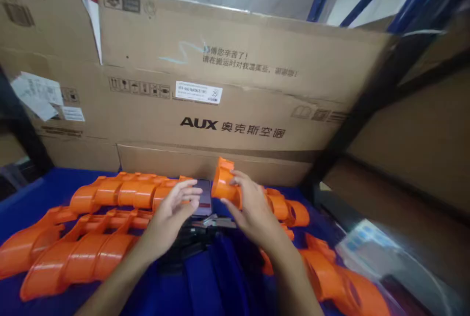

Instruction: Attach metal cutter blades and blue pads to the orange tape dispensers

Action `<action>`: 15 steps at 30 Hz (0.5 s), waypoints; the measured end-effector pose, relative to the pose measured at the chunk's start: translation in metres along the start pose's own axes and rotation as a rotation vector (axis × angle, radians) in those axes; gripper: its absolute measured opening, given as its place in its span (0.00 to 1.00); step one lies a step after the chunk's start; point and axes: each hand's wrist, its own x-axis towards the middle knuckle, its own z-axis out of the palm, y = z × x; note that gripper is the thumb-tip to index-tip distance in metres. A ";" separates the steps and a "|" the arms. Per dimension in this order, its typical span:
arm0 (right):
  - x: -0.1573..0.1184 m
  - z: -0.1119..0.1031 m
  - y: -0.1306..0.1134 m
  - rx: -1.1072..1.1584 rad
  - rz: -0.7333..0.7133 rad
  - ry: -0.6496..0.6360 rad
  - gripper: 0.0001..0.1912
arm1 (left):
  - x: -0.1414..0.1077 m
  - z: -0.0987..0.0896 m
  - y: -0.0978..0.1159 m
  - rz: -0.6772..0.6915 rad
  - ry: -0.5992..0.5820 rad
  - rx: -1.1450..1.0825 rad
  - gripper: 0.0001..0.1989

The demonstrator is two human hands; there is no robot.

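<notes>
My right hand [251,206] holds an orange plastic ring-shaped piece [223,182] with a tab on top, its thumb below and fingers over the near side. The piece stands above the blue surface, near the carton's lower edge. Palm inward, my left hand [175,215] has its fingers apart and nothing in them. It is nearest the back row of like orange pieces [137,193]. More orange pieces [82,257] lie in a front row at the left, partly behind my left forearm. Others [293,212] sit right of my right hand, some hidden by it.
A large AUX carton [235,105] stands across the back. Between my hands lies a phone-like flat device [204,196], with dark items [194,237] before it. At lower right are orange pieces [341,282] and a clear bag [370,247]. Dark rack posts [352,110] rise at the right.
</notes>
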 end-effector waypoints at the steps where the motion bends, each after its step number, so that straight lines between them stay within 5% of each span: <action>1: -0.003 -0.002 -0.006 0.034 -0.018 0.000 0.17 | -0.002 0.004 0.000 -0.032 -0.001 -0.068 0.27; 9: -0.013 -0.018 -0.052 0.242 -0.160 -0.186 0.20 | -0.014 0.024 0.009 -0.231 0.006 -0.536 0.26; 12: -0.013 -0.025 -0.045 0.303 -0.156 -0.193 0.29 | -0.015 0.023 0.012 -0.225 0.070 -0.546 0.26; 15: -0.015 -0.030 -0.021 0.230 -0.041 -0.112 0.16 | -0.018 0.021 0.017 -0.265 0.068 -0.522 0.29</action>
